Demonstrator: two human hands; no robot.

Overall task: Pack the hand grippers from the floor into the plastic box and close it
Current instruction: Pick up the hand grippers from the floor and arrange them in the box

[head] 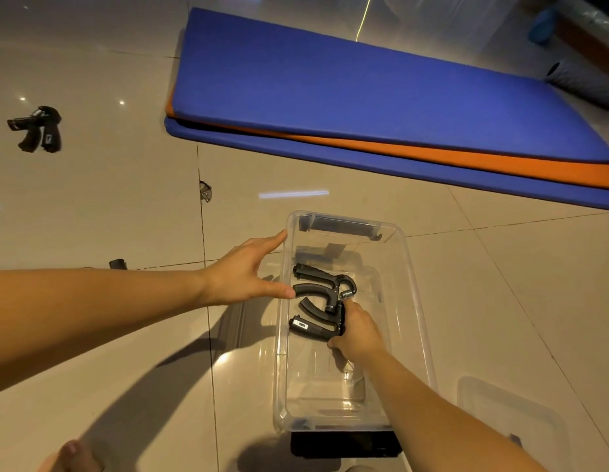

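Right forearm (449,410) sits closest to the lens, crossing the near end of the box.

Stack of mats (364,90): blue with an orange layer, flat on the floor (91,206) beyond the box's far end. No part of this job.

Plastic box (419,301): clear, open-topped, on the floor straight ahead, long side running away from me. What I take for its lid (507,417) lies flat on the floor just beside the near right corner. My guess is it is parked within reach for closing.

Left hand (248,270): fingers straight, holding nothing, fingertips against the outside of the box's left wall towards the far corner. Probably a brace, so the light box does not skid while I work inside.

Right hand (355,330): down inside the box, fingers curled round the spring end of a hand gripper (313,327). Its handles point at the left wall. A second gripper (323,282) lies on the box bottom just beyond it, facing the same way, touching or nearly so. Nesting them alike should save room.

Heap of grippers (37,129): far left on the floor, well apart from the box, not yet packed. It looks like two, but I can't be sure.

Small metal fitting (205,191) sits at a tile joint. A dark stub (118,264) lies beside my left arm, and I cannot tell what it is.
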